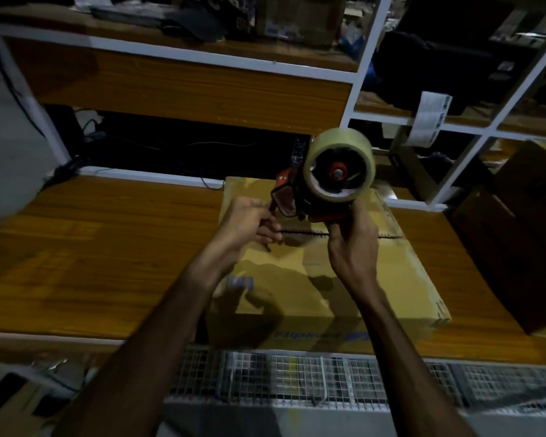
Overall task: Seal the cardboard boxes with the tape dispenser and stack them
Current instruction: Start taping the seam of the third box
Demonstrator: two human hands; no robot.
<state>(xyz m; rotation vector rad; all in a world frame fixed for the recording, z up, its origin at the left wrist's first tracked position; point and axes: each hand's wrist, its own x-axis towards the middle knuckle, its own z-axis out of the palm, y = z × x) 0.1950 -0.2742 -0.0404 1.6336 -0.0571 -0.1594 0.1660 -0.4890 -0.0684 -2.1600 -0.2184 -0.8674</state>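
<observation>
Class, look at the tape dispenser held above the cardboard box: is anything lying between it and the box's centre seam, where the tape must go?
Nothing visible does. The right hand grips the tape dispenser above the cardboard box; the left hand pinches at its front end. The open seam below is bare, crossed only by the hands themselves.
</observation>
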